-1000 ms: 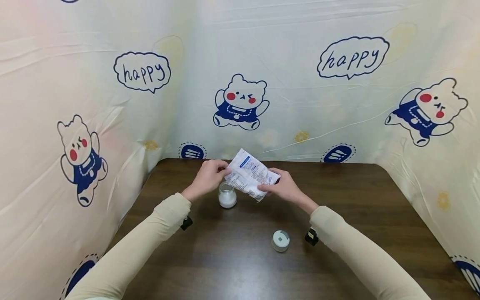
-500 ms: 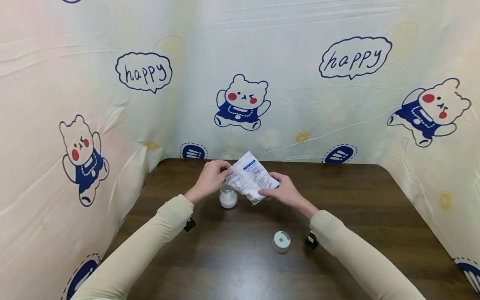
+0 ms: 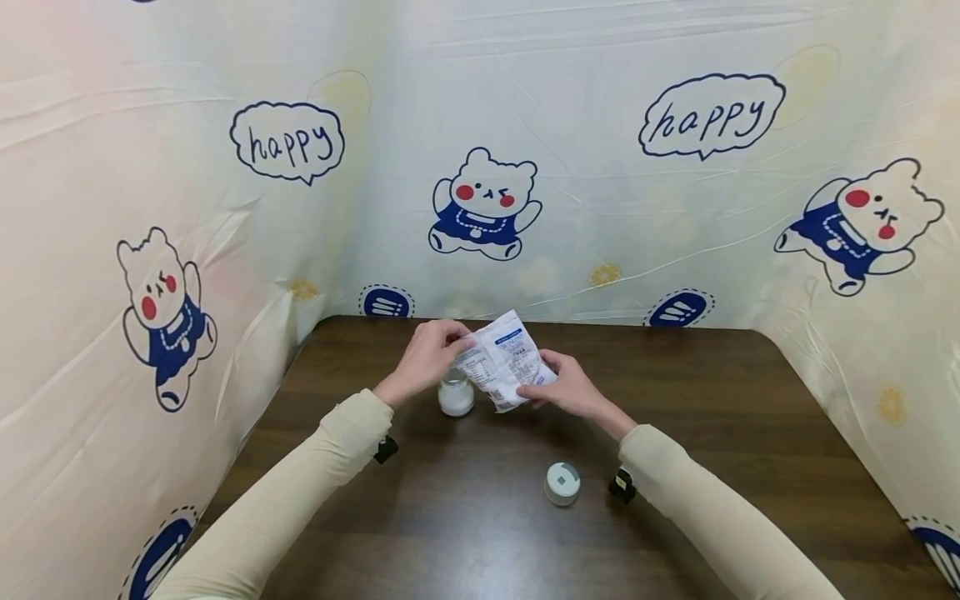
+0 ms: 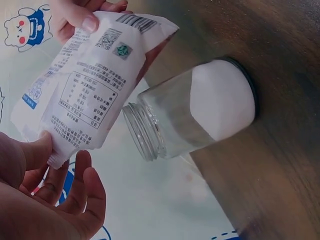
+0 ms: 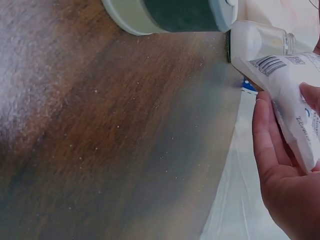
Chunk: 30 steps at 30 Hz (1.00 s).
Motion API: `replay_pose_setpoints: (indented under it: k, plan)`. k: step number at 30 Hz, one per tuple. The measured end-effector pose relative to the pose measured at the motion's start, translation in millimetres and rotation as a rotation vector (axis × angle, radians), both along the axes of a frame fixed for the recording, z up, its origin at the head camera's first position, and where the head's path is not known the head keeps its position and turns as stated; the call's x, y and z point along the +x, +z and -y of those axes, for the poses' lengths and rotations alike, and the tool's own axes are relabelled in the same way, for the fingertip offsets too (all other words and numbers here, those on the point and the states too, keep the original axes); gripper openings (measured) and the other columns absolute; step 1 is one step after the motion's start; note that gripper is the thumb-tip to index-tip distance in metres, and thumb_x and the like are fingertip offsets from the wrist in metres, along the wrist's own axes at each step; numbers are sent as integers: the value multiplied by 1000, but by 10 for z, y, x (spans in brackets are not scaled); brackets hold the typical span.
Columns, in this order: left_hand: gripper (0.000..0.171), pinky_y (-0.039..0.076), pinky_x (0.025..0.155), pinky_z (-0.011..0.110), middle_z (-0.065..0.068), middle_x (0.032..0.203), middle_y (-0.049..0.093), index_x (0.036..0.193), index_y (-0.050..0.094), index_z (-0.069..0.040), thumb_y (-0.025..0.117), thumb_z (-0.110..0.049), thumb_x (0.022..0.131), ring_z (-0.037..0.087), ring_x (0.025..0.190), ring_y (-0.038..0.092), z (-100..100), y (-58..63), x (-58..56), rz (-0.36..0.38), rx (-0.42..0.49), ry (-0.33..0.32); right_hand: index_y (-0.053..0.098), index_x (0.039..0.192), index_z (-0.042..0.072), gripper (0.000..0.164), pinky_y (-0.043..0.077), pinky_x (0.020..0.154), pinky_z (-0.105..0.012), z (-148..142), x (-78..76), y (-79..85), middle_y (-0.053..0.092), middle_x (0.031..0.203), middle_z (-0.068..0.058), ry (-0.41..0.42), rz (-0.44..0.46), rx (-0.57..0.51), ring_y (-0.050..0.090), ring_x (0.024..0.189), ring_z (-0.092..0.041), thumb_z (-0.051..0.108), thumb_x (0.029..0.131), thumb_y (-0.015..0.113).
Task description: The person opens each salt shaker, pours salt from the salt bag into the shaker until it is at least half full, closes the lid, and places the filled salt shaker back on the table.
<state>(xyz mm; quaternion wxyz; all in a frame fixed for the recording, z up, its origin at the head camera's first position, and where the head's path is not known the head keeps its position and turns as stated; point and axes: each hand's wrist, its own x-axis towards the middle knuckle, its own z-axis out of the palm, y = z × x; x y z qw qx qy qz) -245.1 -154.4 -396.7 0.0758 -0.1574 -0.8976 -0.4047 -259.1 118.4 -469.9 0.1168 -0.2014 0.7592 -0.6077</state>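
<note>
A white printed plastic packet hangs tilted in the air between both hands. My left hand pinches its corner between thumb and index finger, while the other fingers stay loose. On the opposite side my right hand grips the packet, thumb on the printed face and fingers behind. Just below the left-hand corner stands a lidless glass jar, upright and partly filled with white powder or fine grains. In the left wrist view the packet's pinched corner is apart from the jar's threaded mouth. Nothing is seen pouring.
A round pale lid lies on the dark wooden table, nearer the person and right of the jar. Small white specks dot the tabletop in the right wrist view. A printed curtain surrounds the table at the back and sides.
The packet has turned clockwise, its upper corner shifting right and down. My left hand has moved slightly right with the pinched corner. Jar and lid have stayed in place.
</note>
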Motion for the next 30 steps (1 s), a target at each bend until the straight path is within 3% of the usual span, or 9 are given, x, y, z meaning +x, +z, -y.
replay_pose_setpoints:
  k: [15,22,27,30]
  plan:
    - [10,53,81,38,4,104,71,107,80,-8,73,-10,101,24,92,59,-150,59,41,-5,-1,-43,62,132,-4,52,59,65,-56,-49,50,-58,75,102,-14,-19,-67,103,70,75,-26,8,88,86]
    - [9,55,77,36,4,102,73,105,80,-7,73,-10,101,23,87,60,-272,76,45,-27,-28,-82,61,137,0,55,58,65,-49,-125,85,-119,75,111,-14,-23,-79,130,67,78,-23,10,90,86]
    - [8,54,75,35,2,99,71,104,80,-9,73,-11,101,22,87,60,-376,119,53,-38,-51,-95,61,139,1,55,58,76,-38,-191,124,-119,73,121,-14,-17,-108,133,67,91,-24,12,90,86]
    - [9,54,76,34,2,99,70,104,81,-9,73,-12,101,21,87,59,-430,122,63,-46,-62,-97,61,139,1,55,56,86,-39,-235,128,-124,72,124,-15,-15,-138,145,68,97,-24,10,90,86]
